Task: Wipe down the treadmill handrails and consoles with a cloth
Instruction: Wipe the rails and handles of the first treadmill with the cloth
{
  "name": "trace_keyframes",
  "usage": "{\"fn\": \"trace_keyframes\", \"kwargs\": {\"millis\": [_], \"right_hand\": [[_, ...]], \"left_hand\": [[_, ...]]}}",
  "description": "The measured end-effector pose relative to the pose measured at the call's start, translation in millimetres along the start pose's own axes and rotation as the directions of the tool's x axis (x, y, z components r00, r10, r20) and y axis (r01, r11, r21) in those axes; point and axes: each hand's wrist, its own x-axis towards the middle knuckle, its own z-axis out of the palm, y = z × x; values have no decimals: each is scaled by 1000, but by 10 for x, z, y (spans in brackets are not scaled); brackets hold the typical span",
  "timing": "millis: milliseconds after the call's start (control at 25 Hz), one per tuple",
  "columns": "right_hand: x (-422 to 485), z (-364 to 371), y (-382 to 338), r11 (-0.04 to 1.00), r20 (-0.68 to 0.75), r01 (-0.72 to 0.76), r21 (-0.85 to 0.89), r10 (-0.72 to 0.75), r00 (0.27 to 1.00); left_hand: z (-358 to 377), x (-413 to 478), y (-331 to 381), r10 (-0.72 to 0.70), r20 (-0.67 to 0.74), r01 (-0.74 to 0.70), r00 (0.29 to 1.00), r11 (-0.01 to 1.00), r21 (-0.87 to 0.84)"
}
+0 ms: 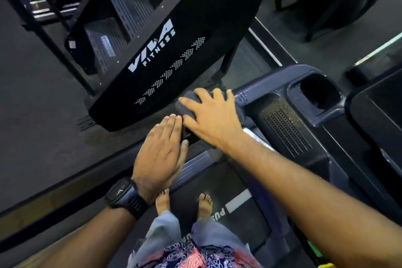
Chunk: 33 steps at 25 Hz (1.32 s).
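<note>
View from the head, looking down over both forearms. The right hand (214,115) lies palm down on a dark grey cloth (188,99), fingers spread and pressing it onto the left corner of the treadmill console (272,85). The cloth lies directly beneath the palm and fingers. It bulges out past the index finger on the left, and a strip of it shows at the wrist side, against the console. Whether the fingertips hook over the far edge of the cloth cannot be told.

The left hand (162,150) is flat, its fingers straight and pressed together, and holds nothing. Its fingertips lie just beside the right thumb and just below the cloth, without touching the cloth. A short length of dark bar (186,135) shows in the gap between the two hands; what lies under the left palm is hidden. A black watch (121,192) sits on the left wrist.

To the right of the cloth the console carries a perforated grille (287,130) and, beyond it, a deep cup holder (318,91). Pale specks dot the surface around the grille.

Below, two bare feet (205,203) stand on the black belt (245,222), which bears partly hidden white lettering. Left of the treadmill stands a neighbouring black machine with a side panel (174,50) marked "VIVA FITNESS".
</note>
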Motion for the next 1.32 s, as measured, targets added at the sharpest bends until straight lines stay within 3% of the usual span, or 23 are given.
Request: {"fn": "trace_keyframes", "kwargs": {"millis": [120,160,200,280,320,440,480,600,640,800,880,960,1000,1120,1240,1280,1320], "right_hand": [[71,-70,366,948,-7,-318,18,318,948],[-8,-16,322,943,-48,-332,12,332,942],[-93,27,139,968,-73,-252,9,252,965],[-93,37,-35,996,-47,-89,-6,89,995],[31,12,76,995,2,-95,13,95,995],[121,-61,447,903,37,-422,76,420,907],[56,-15,412,891,-1,-449,73,450,893],[-87,57,3,979,-45,-202,32,204,978],[-4,21,118,978,-12,-205,43,205,979],[57,-46,556,810,86,-553,198,547,832],[-44,29,180,901,0,-417,124,420,908],[-21,-1,243,963,-5,-269,30,269,963],[46,-51,481,956,4,-292,13,292,956],[-13,-83,750,843,-7,-535,52,536,844],[-39,48,371,952,-69,-301,-53,297,952],[57,17,501,963,-13,-264,-53,263,965],[173,-42,734,948,3,-317,-40,317,948]], "left_hand": [[-17,42,-14,66,38,-66,997,998,-25],[-13,69,-25,81,54,-79,995,996,-29],[-10,97,-34,85,69,-83,994,996,-33],[-13,159,-58,95,95,-92,991,995,-43],[-21,185,-74,109,108,-105,988,993,-50],[-14,243,-110,182,138,-173,974,982,-73],[-9,267,-117,196,144,-187,970,980,-74],[8,319,-131,217,164,-208,962,975,-73],[11,334,-143,229,166,-218,959,973,-80],[39,416,-152,272,180,-255,945,960,-114],[52,460,-127,278,179,-260,944,958,-120],[59,514,-111,286,194,-265,938,955,-130],[68,538,-113,291,193,-268,937,954,-135],[98,601,-61,317,202,-292,927,946,-142],[92,674,5,310,209,-289,928,949,-121],[80,701,20,308,208,-287,928,950,-123],[76,725,26,312,212,-290,926,948,-129]]}}
